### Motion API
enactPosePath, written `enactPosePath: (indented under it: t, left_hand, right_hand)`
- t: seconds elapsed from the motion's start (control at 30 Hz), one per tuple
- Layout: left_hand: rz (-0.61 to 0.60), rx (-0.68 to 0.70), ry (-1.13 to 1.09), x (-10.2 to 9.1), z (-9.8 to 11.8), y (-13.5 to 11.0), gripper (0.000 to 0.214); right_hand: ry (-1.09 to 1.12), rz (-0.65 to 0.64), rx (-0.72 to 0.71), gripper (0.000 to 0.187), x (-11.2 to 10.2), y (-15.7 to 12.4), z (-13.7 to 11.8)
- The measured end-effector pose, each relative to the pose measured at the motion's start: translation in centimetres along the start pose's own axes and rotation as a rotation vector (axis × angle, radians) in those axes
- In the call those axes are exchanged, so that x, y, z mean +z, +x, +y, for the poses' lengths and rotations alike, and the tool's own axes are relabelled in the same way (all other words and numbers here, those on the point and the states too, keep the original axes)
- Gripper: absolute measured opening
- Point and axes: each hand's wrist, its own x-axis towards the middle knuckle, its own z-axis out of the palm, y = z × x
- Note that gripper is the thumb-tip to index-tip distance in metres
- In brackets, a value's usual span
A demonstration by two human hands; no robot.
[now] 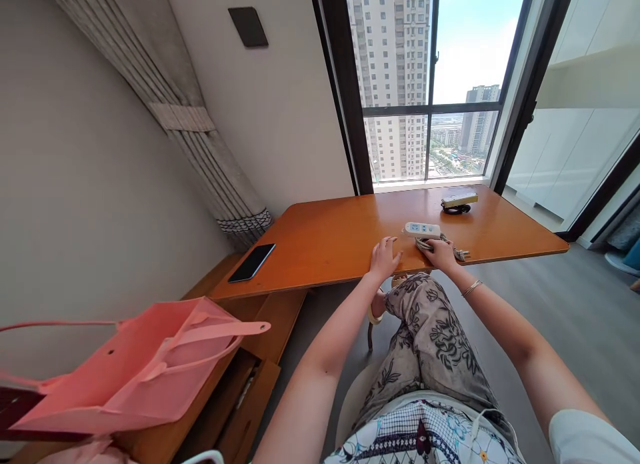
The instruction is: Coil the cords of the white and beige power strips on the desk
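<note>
A white power strip (423,230) lies on the orange-brown tabletop near its front edge. Its grey cord (461,254) is bundled beside it, with the plug end pointing right. My right hand (440,255) has its fingers closed on this bundled cord, just below the strip. My left hand (384,257) rests at the table edge to the left of the strip, fingers apart and holding nothing. Farther back on the right sits a second, yellowish power strip (459,200) with a black cord (456,210) coiled under it.
A dark phone (252,263) lies at the table's left end. The wooden table (320,244) stands before a window. At lower left, a pink bag (150,371) sits on a wooden cabinet with an open drawer (250,404). My legs are under the table edge.
</note>
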Motion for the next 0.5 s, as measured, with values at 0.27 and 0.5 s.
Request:
enactPosePath:
  t: [0.27, 0.5]
  left_hand:
    - [-0.019, 0.141, -0.085, 0.8, 2.3, 0.2, 0.044]
    - [-0.029, 0.120, -0.125, 1.0, 2.0, 0.2, 0.035]
  right_hand:
    - [0.105, -0.061, -0.152, 0.033, 0.6, -0.2, -2.2]
    - [0.203, 0.240, -0.165, 0.038, -0.9, 0.8, -1.0]
